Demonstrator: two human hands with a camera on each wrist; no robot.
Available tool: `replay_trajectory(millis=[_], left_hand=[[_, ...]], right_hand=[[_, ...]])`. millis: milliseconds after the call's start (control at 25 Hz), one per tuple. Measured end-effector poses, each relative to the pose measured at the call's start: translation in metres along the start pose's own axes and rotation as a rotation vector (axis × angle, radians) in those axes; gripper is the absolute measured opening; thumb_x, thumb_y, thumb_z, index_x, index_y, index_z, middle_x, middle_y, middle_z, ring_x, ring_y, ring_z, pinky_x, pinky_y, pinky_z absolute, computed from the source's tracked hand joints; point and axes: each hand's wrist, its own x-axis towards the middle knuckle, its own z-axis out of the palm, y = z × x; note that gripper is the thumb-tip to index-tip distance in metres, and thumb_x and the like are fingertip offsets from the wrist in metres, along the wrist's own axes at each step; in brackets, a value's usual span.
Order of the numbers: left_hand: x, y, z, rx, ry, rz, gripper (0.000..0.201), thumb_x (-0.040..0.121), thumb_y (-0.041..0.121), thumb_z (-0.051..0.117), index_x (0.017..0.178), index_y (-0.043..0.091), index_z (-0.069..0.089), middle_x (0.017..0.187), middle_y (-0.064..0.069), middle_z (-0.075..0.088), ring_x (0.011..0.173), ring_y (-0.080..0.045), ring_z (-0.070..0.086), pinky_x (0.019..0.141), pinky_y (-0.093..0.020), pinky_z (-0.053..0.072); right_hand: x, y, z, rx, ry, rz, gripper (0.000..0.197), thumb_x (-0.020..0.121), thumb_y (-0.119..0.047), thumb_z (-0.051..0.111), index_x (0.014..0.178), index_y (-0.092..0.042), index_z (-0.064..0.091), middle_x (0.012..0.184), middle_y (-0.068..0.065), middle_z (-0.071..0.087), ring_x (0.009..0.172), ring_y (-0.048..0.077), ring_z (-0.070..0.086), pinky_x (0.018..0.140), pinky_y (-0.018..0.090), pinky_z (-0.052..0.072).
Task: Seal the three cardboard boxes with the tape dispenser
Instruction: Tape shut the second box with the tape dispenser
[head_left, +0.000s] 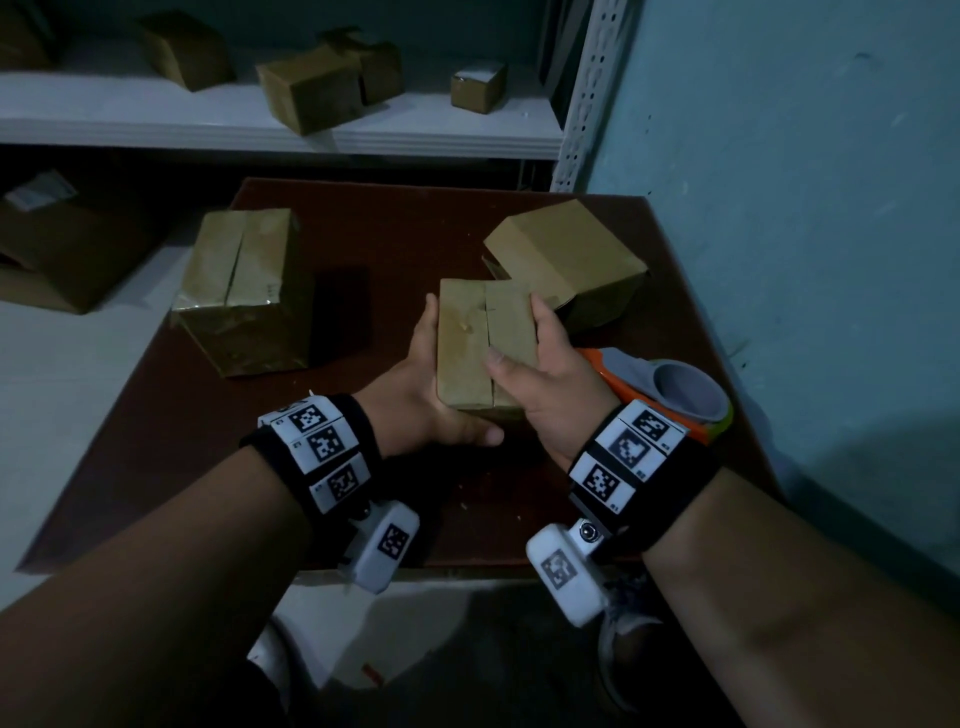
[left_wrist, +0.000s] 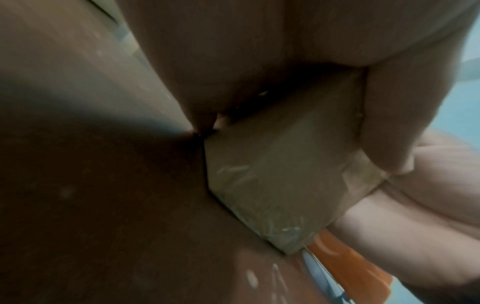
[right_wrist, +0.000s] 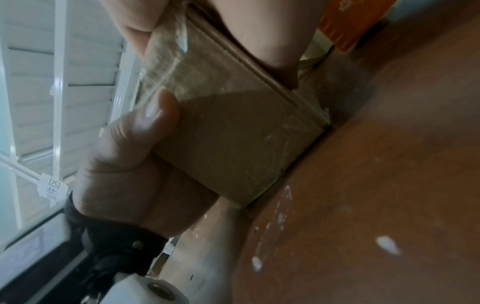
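Note:
A small cardboard box (head_left: 485, 343) sits in the middle of the dark brown table (head_left: 395, 234), its top flaps meeting at a centre seam. My left hand (head_left: 431, 379) grips its left side with the thumb along the near face. My right hand (head_left: 535, 358) grips its right side, thumb on top. The wrist views show glossy tape on the small box (left_wrist: 285, 164) (right_wrist: 233, 144), whose lower edge touches the table. A larger glossy box (head_left: 244, 291) stands at the left and a plain box (head_left: 566, 260) at the back right. The orange and grey tape dispenser (head_left: 670, 389) lies just right of my right wrist.
A white shelf (head_left: 260, 124) behind the table carries several more cardboard boxes. A pale blue wall (head_left: 805, 208) runs close along the table's right side. Another open carton (head_left: 62, 244) lies on the floor at the left. My shoes show below the table's near edge.

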Motion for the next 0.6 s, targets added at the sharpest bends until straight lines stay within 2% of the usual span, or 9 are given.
replay_trajectory(millis=[40, 80, 120, 160, 240, 320, 360, 440, 600], left_hand=[[0.002, 0.003, -0.001, -0.014, -0.020, 0.012, 0.202, 0.012, 0.082, 0.087, 0.153, 0.013, -0.039, 0.173, -0.005, -0.008, 0.158, -0.015, 0.010, 0.129, -0.041, 0.017], [0.003, 0.003, -0.002, -0.039, -0.038, 0.009, 0.204, 0.006, 0.090, 0.079, 0.151, 0.012, -0.042, 0.173, -0.004, -0.011, 0.159, -0.016, 0.005, 0.131, -0.043, 0.012], [0.004, 0.001, -0.003, -0.057, -0.055, 0.015, 0.201, 0.011, 0.092, 0.079, 0.151, 0.014, -0.043, 0.173, -0.001, -0.010, 0.159, -0.013, 0.006, 0.131, -0.042, 0.014], [0.004, -0.002, -0.005, -0.072, -0.074, 0.020, 0.195, 0.021, 0.088, 0.084, 0.152, 0.019, -0.043, 0.173, 0.004, -0.007, 0.157, -0.009, 0.009, 0.129, -0.037, 0.019], [0.003, -0.009, -0.006, -0.166, -0.105, -0.006, 0.173, 0.049, 0.066, 0.094, 0.156, 0.029, -0.037, 0.170, 0.016, -0.001, 0.152, -0.004, 0.022, 0.118, -0.025, 0.034], [0.003, -0.011, -0.004, -0.349, -0.091, -0.031, 0.149, 0.073, 0.037, 0.093, 0.161, 0.034, -0.026, 0.156, 0.027, 0.019, 0.132, 0.006, 0.041, 0.098, -0.011, 0.047], [0.002, -0.009, -0.002, -0.412, -0.077, -0.047, 0.141, 0.076, 0.026, 0.091, 0.163, 0.035, -0.021, 0.148, 0.026, 0.030, 0.122, 0.011, 0.044, 0.089, -0.007, 0.049], [0.003, -0.008, 0.001, -0.495, -0.053, -0.055, 0.138, 0.074, 0.017, 0.089, 0.165, 0.038, -0.012, 0.150, 0.020, 0.038, 0.119, 0.009, 0.048, 0.088, -0.010, 0.052], [0.005, -0.009, 0.003, -0.572, -0.019, -0.025, 0.130, 0.068, 0.018, 0.086, 0.166, 0.042, 0.004, 0.156, 0.007, 0.046, 0.132, -0.011, 0.056, 0.104, -0.027, 0.052]], right_hand=[[0.002, 0.001, 0.000, -0.011, 0.008, -0.001, 0.091, 0.095, -0.023, 0.070, 0.167, -0.029, 0.015, 0.150, -0.002, 0.056, 0.135, 0.012, 0.059, 0.114, 0.045, 0.049], [0.002, 0.001, 0.001, -0.011, 0.011, -0.006, 0.091, 0.093, -0.027, 0.069, 0.167, -0.030, 0.016, 0.152, -0.002, 0.055, 0.136, 0.013, 0.057, 0.116, 0.047, 0.047], [0.002, 0.000, 0.000, -0.008, 0.013, -0.007, 0.091, 0.093, -0.028, 0.068, 0.167, -0.031, 0.015, 0.153, -0.002, 0.053, 0.137, 0.013, 0.056, 0.117, 0.047, 0.045], [0.003, 0.000, 0.000, 0.000, 0.019, 0.000, 0.090, 0.094, -0.027, 0.067, 0.167, -0.032, 0.014, 0.154, -0.003, 0.052, 0.138, 0.013, 0.055, 0.118, 0.046, 0.045], [0.003, 0.001, -0.002, 0.017, 0.020, 0.014, 0.087, 0.098, -0.023, 0.065, 0.168, -0.032, 0.013, 0.154, -0.002, 0.051, 0.137, 0.013, 0.056, 0.118, 0.045, 0.045], [0.004, 0.004, -0.003, 0.022, 0.011, 0.018, 0.087, 0.095, -0.026, 0.065, 0.167, -0.035, 0.017, 0.153, -0.003, 0.054, 0.136, 0.013, 0.057, 0.117, 0.045, 0.046], [0.006, 0.006, -0.003, 0.020, 0.010, 0.019, 0.088, 0.094, -0.029, 0.067, 0.167, -0.036, 0.017, 0.153, -0.003, 0.055, 0.136, 0.013, 0.057, 0.117, 0.046, 0.046], [0.008, 0.009, -0.002, 0.019, 0.015, 0.017, 0.092, 0.091, -0.035, 0.070, 0.166, -0.038, 0.017, 0.153, -0.004, 0.055, 0.138, 0.014, 0.056, 0.118, 0.049, 0.043], [0.009, 0.010, -0.002, 0.046, 0.062, 0.040, 0.090, 0.088, -0.042, 0.072, 0.162, -0.049, 0.021, 0.150, -0.006, 0.057, 0.133, 0.015, 0.060, 0.116, 0.051, 0.045]])
